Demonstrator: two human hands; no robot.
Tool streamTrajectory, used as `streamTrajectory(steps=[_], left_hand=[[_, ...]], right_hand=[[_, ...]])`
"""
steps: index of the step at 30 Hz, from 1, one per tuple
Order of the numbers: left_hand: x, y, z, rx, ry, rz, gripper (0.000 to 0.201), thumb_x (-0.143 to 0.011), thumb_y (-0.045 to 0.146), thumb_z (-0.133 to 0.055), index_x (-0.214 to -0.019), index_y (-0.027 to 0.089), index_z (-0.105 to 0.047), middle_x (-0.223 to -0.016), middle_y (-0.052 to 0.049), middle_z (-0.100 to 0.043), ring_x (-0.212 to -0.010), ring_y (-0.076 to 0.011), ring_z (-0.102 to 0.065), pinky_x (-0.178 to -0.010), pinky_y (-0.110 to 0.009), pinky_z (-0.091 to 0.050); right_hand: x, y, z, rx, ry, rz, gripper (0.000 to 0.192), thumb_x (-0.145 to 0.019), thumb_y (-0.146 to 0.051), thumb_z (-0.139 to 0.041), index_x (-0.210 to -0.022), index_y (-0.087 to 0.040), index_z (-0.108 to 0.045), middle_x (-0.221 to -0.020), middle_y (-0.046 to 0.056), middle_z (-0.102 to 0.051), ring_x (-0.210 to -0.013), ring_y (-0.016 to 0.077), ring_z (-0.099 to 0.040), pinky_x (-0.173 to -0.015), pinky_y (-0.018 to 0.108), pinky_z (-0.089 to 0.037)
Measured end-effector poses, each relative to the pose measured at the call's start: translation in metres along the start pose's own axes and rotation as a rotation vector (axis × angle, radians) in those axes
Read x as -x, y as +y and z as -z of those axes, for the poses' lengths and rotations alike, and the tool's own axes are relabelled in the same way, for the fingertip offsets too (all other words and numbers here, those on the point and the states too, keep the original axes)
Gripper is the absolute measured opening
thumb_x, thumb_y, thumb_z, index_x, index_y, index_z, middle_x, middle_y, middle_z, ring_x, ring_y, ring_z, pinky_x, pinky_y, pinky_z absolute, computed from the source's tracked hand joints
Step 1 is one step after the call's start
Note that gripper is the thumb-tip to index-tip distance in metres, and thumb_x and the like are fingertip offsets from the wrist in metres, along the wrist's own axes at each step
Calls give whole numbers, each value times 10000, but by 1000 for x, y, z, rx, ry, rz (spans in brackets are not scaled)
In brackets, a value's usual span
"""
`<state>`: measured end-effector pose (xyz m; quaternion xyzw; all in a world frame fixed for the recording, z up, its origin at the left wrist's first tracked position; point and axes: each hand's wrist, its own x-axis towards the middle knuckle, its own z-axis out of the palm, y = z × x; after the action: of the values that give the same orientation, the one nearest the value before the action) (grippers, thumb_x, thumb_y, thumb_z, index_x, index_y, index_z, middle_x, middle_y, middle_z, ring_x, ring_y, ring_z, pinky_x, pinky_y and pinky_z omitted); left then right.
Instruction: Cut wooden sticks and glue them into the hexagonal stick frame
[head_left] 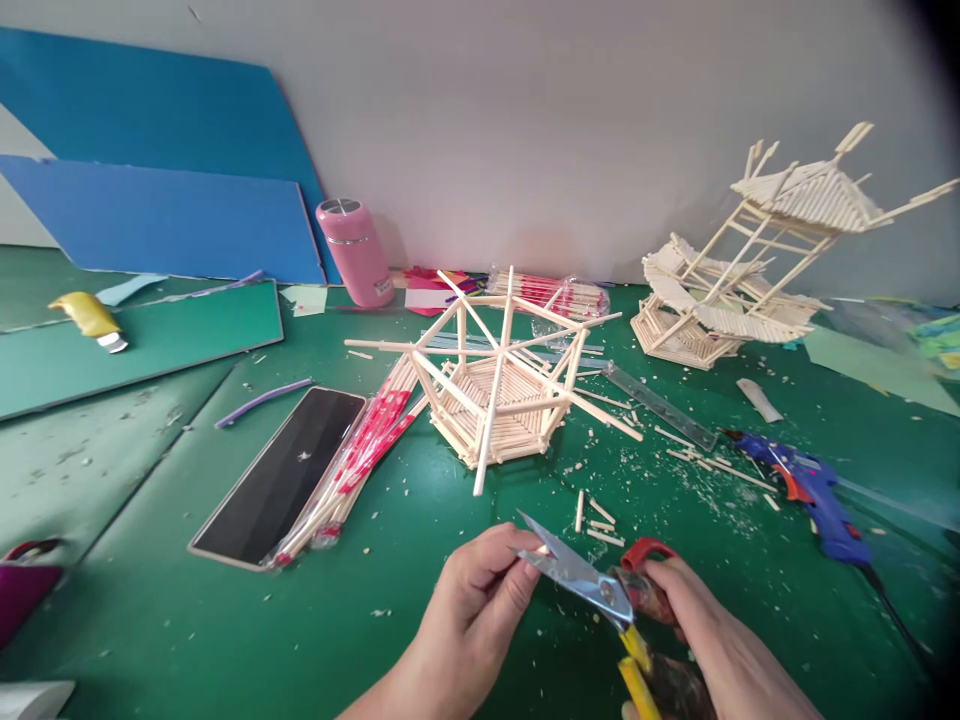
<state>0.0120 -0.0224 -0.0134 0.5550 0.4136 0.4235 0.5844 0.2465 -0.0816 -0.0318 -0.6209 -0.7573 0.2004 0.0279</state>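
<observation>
Scissors (pixel 592 585): low in the middle of the view, above the green counter (pixel 187 620), blades a little open, tips pointing up-left.
Right hand (pixel 694 625): closed around the red and yellow handles of the scissors.
Left hand (pixel 472 600): fingers pinched together at the blades; what it pinches is too small to tell.
Stick model (pixel 499 385): on the counter behind the hands, well apart from them.
Glue gun (pixel 814 490): lies to the right.
</observation>
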Motion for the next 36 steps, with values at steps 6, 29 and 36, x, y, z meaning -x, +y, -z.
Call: streamTrajectory(steps=[6,29,36], left_hand=[[-2,-2,-1,45,33,11,168,-852,233,-507,-809,195,-665,-773,-14,-602,-708,-135,-527,-658,-207,-418],[-5,4,1,17,26,-10,210,-845,178,-500,-736,132,-673,-692,-34,-558,-649,-138,-481,-614,-226,-392],[-5,2,2,47,37,-75,186,-842,185,-517,-732,162,-666,-690,-21,-570,-645,-130,-484,-609,-211,-395]], right_hand=[[-7,-5,6,-20,-78,1,720,-735,-412,-535,-1308,-145,-190,-1260,201,-481,-1112,303,-517,-848,394,-498],[-15,-42,18,-355,-68,-104,534,-685,-332,-565,-1159,-166,-385,-1011,129,-636,-878,247,-641,-684,286,-543],[-9,-32,7,-265,-24,-70,670,-683,-375,-591,-1245,-114,-335,-1115,184,-594,-1010,283,-588,-774,321,-521]])
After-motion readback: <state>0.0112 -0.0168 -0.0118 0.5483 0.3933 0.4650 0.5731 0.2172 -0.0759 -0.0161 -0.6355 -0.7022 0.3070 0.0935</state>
